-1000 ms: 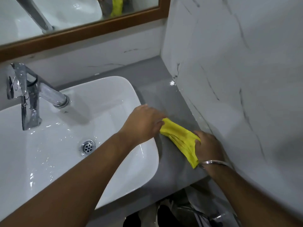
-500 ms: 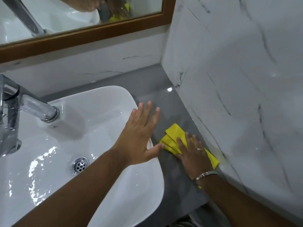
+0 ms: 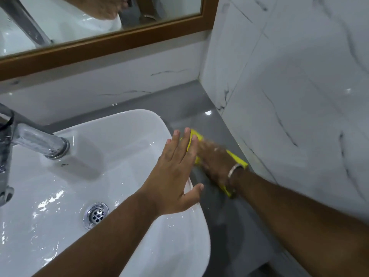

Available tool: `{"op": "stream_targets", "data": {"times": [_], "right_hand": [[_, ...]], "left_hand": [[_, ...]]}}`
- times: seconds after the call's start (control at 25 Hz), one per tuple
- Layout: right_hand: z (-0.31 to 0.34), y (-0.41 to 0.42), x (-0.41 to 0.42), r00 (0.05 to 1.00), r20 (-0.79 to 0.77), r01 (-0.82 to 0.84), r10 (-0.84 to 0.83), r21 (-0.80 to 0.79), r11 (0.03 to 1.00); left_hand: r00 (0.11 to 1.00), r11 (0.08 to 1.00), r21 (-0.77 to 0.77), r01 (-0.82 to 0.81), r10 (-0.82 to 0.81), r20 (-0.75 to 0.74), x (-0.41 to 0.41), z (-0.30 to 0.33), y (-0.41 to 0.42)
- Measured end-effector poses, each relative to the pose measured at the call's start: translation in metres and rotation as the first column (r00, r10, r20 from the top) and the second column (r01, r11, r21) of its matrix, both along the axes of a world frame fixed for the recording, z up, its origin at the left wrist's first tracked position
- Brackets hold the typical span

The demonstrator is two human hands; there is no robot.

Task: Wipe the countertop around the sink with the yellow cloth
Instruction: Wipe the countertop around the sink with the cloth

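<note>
The yellow cloth (image 3: 236, 157) lies flat on the grey countertop (image 3: 191, 108), in the strip between the white sink (image 3: 111, 136) and the marble side wall. My right hand (image 3: 214, 156) presses down on the cloth, blurred by motion, with a metal bangle at the wrist. My left hand (image 3: 175, 172) rests with spread fingers on the sink's right rim, holding nothing and partly covering the cloth's left edge.
A chrome faucet (image 3: 30, 140) juts over the basin from the left, and a drain (image 3: 96, 214) sits in its bottom. A marble wall (image 3: 289, 96) closes the right side. A wood-framed mirror (image 3: 103, 45) hangs behind. The counter's front edge drops off at lower right.
My left hand let go of the cloth and now lies flat on the sink rim. My right hand flattened the cloth and has slid it farther back along the counter.
</note>
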State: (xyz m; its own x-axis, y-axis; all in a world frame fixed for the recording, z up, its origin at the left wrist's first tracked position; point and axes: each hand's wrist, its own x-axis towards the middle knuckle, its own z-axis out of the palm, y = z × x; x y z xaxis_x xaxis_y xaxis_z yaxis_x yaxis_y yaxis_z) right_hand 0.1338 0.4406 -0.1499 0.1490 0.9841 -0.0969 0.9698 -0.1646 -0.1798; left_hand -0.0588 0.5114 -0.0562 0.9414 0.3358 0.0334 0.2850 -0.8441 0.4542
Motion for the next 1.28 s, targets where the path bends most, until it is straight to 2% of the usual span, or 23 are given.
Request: {"op": "stream_targets", "data": {"times": [0.08,0.12,0.16,0.24,0.32,0.36,0.4,0.48,0.56,0.68,0.72,0.8,0.88,0.96,1.04,1.12,1.2,1.24,1.28], "right_hand": [[0.007,-0.041,-0.016,0.959,-0.131,-0.262,0.252,-0.059,0.963],[0.002,-0.057,-0.016,0.934,-0.161,-0.320,0.319,0.018,0.947],[-0.001,-0.063,-0.013,0.939,-0.162,-0.298,0.304,0.060,0.953],[-0.018,-0.042,0.002,0.984,-0.148,-0.084,0.095,0.079,0.993],[-0.031,0.012,0.015,0.976,-0.118,0.196,-0.181,0.139,0.971],[-0.028,0.039,0.020,0.961,-0.095,0.271,-0.259,0.154,0.950],[-0.018,0.059,0.016,0.960,-0.071,0.277,-0.270,0.131,0.952],[-0.002,0.060,-0.009,0.986,-0.051,0.163,-0.158,0.116,0.980],[0.016,0.014,-0.035,0.992,-0.126,-0.006,0.031,0.197,0.980],[0.010,-0.072,-0.041,0.943,-0.204,-0.253,0.264,0.079,0.964],[0.004,-0.083,-0.029,0.952,-0.166,-0.245,0.256,0.083,0.966],[-0.016,-0.073,0.001,0.993,-0.049,-0.097,0.103,0.116,0.989],[-0.017,-0.027,0.031,0.992,0.015,0.123,-0.124,0.060,0.991],[-0.012,0.018,0.031,0.981,0.053,0.190,-0.188,-0.047,0.981],[-0.017,0.016,-0.003,0.995,-0.009,0.098,-0.099,-0.076,0.992],[-0.011,-0.034,-0.041,0.984,-0.136,-0.125,0.113,-0.078,0.989],[-0.010,-0.091,-0.046,0.925,-0.082,-0.376,0.371,-0.066,0.924],[-0.013,-0.105,-0.035,0.923,-0.033,-0.385,0.383,-0.056,0.921],[-0.018,-0.108,-0.020,0.956,0.008,-0.293,0.293,-0.016,0.956]], "left_hand": [[1.000,1.000,-0.008,-0.009,0.009,0.011,0.000,0.000,0.000],[1.000,1.000,-0.010,-0.007,0.008,0.020,0.000,0.000,0.000],[1.000,1.000,-0.012,-0.001,0.001,0.028,-0.001,-0.001,0.000],[0.999,1.000,-0.003,0.008,-0.008,0.046,-0.001,-0.002,0.001],[0.999,1.000,0.024,0.008,-0.009,0.047,-0.001,-0.004,0.001],[0.999,1.000,0.026,0.003,-0.004,0.047,-0.001,-0.004,0.001],[0.998,1.000,0.021,-0.007,0.006,0.055,-0.001,-0.005,0.000],[0.998,1.000,0.008,-0.009,0.008,0.059,-0.002,-0.003,-0.001],[0.999,1.000,0.004,-0.008,0.008,0.043,-0.001,-0.002,-0.001],[0.999,1.000,-0.010,-0.010,0.010,0.041,-0.002,0.000,0.000],[0.999,1.000,-0.011,-0.007,0.007,0.048,-0.003,-0.001,0.000],[0.999,1.000,-0.007,-0.004,0.004,0.052,-0.003,-0.002,-0.001],[0.998,1.000,-0.003,-0.014,0.014,0.054,-0.002,-0.003,0.000],[0.998,1.000,0.003,-0.018,0.018,0.061,-0.001,-0.003,-0.001],[0.999,1.000,0.010,-0.021,0.021,0.038,-0.001,-0.002,-0.001],[1.000,1.000,0.016,-0.016,0.016,0.008,-0.001,0.000,0.000],[1.000,1.000,0.030,-0.007,0.007,0.004,-0.002,0.002,0.001],[1.000,0.999,0.035,0.000,0.000,-0.002,-0.002,0.002,0.001],[1.000,0.999,0.038,0.002,-0.001,-0.007,-0.002,0.002,0.000]]}}
